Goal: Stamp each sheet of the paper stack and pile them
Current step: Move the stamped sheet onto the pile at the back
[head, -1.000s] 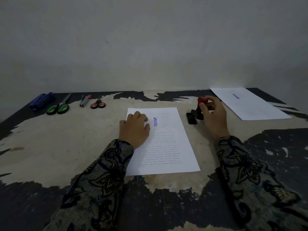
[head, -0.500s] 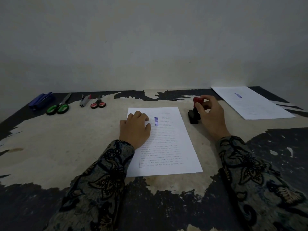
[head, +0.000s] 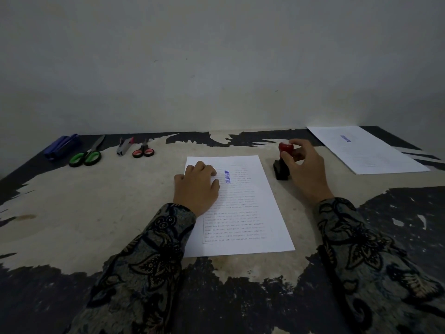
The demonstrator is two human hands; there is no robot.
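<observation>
text: blue "APPROVED" on paper stack (head: 243, 208), centre of table (head: 72, 213) | same stamp mark on pile (head: 368, 150) far right | left hand (head: 196, 186) flat on stack | right hand (head: 304, 169) gripping stamp (head: 283, 160), beside stack | scissors x2 (head: 86, 156) (head: 143, 151)

A white sheet (head: 243, 208) printed with grey lines of text carries a blue "APPROVED" mark (head: 227, 176) on a worn table (head: 72, 208) whose black coating has peeled to pale beige patches. The stamp (head: 282, 162) has a glossy red knob above a black base. Both sleeves (head: 149, 268) show a dark batik pattern of olive and tan flowers and leaves. At the far edge lie green-handled scissors (head: 86, 156), smaller red-handled scissors (head: 143, 151), a blue stapler (head: 62, 146) and a grey metal tool (head: 123, 147) with a pink tip. Another white sheet (head: 366, 150) at far right bears the same blue mark. The wall (head: 216, 63) is plain grey-white.
</observation>
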